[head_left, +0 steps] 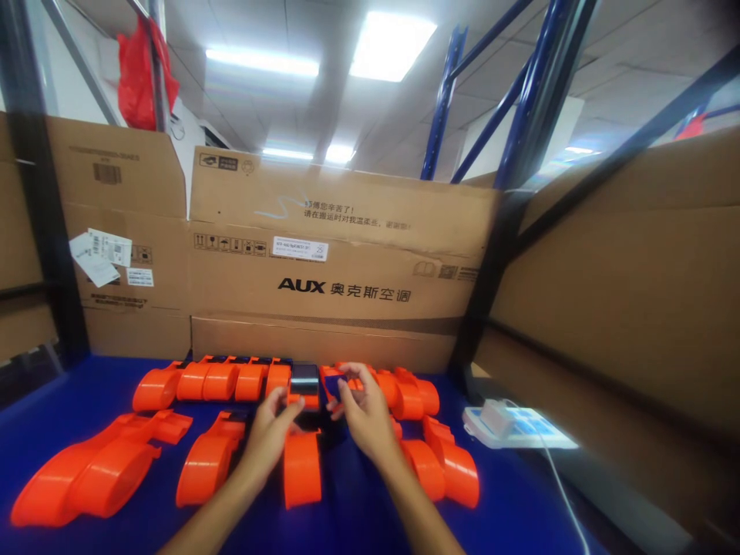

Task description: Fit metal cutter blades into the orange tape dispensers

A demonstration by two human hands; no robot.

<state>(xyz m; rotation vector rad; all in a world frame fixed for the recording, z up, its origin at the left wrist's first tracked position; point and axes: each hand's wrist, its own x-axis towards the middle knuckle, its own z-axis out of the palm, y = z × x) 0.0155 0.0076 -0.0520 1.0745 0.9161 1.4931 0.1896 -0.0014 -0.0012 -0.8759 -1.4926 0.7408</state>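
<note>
— What do we hold?
— Our left hand (269, 428) and right hand (361, 416) clamp one orange handheld device (304, 432), its dark screen between our fingertips.
— Nearby?
— More orange units (208, 381) beyond them.

A blue table top (81, 401) was enclosed by tall cardboard walls (341, 262). Blue steel racking (445, 100) rose behind, and the ceiling was lit by fluorescent panels (390, 42).

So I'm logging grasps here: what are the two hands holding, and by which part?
Both the left hand and the right hand hold one orange tape dispenser at its black upper end, one on each side; the exact finger contact is blurred.
</note>
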